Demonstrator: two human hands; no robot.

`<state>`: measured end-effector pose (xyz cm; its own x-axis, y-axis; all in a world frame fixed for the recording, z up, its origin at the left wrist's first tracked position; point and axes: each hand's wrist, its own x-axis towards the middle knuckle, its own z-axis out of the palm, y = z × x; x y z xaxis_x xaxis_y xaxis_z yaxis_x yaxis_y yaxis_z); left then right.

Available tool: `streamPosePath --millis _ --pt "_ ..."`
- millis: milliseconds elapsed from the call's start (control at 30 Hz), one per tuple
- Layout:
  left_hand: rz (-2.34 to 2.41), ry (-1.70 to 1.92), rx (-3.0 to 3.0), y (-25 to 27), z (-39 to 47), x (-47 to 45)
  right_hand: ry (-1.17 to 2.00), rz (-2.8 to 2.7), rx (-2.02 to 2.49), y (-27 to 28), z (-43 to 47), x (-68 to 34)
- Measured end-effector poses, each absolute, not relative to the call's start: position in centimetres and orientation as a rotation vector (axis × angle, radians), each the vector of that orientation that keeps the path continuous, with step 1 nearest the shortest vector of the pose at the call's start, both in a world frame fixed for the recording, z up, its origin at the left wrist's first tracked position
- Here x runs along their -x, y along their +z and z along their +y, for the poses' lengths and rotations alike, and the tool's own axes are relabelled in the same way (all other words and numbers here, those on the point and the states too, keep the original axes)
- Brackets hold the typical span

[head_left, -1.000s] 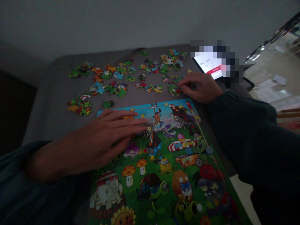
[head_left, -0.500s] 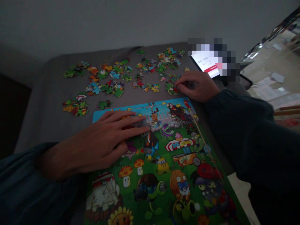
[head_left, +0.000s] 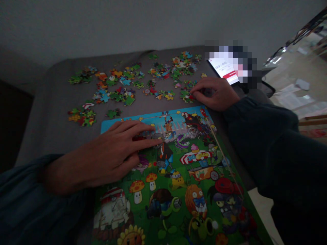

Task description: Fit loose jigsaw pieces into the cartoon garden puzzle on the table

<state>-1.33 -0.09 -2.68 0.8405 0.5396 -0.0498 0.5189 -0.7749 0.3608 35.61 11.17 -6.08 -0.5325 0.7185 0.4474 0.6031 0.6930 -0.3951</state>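
My left hand (head_left: pixel 112 153) lies open on a colourful cartoon puzzle board (head_left: pixel 166 217), fingers stretched toward its upper middle and covering part of the picture. Plants, mushrooms and a striped ice cream cart are printed on the board. Beyond its top right corner, my right hand (head_left: pixel 216 93) rests with thumb and forefinger pinched at the edge of a small cluster of puzzle pieces (head_left: pixel 186 91). The fingertips seem closed on a puzzle piece there, though its shape is mostly hidden.
Loose puzzle pieces (head_left: pixel 125 78) lie in several groups across the grey cloth surface (head_left: pixel 53 92), with another heap (head_left: pixel 83 117) at the left. A lit phone (head_left: pixel 227 69), partly blurred out, stands behind my right hand. A pale wall (head_left: pixel 127 27) rises behind.
The fingers of my left hand have shifted slightly on the board, the middle ones drawing back a little. My right hand stays where it was.
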Motion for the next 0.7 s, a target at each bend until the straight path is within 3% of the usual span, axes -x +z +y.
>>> streamPosePath --millis 700 --pt "0.790 0.074 -2.673 -2.89 -0.16 1.44 0.277 -2.309 0.963 -6.19 11.40 -35.76"
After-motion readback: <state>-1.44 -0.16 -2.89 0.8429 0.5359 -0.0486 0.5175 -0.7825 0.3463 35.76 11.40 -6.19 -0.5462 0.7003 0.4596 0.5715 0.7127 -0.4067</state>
